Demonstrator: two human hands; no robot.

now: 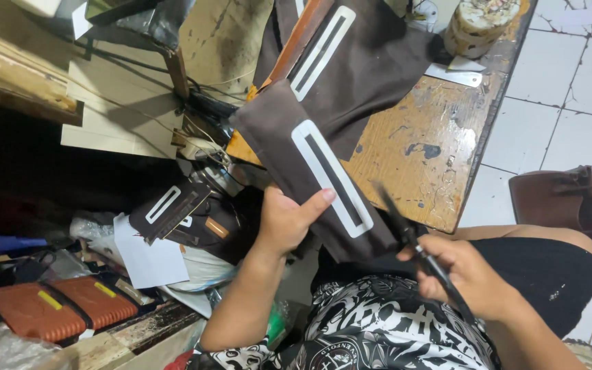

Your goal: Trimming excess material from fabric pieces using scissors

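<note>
My left hand (pixel 288 220) grips a dark brown fabric piece (pixel 275 130) by its lower edge, thumb lying on a white rectangular facing with a dark slot (pixel 330 177). My right hand (pixel 466 273) holds black scissors (pixel 412 240), blades pointing up and left towards the cloth's right edge, close to it. A second brown piece with the same white facing (pixel 323 49) lies on the worn wooden table (pixel 419 151) behind. My lap, in a black-and-white patterned garment (pixel 378 329), is below.
More brown pieces with white facings (pixel 173 205) are piled at the left over white paper (pixel 149 264). Two orange ribbed cases (pixel 56 308) sit lower left. A round tin (pixel 477 24) stands at the table's far end. A brown bag (pixel 560 199) rests on the white tiled floor.
</note>
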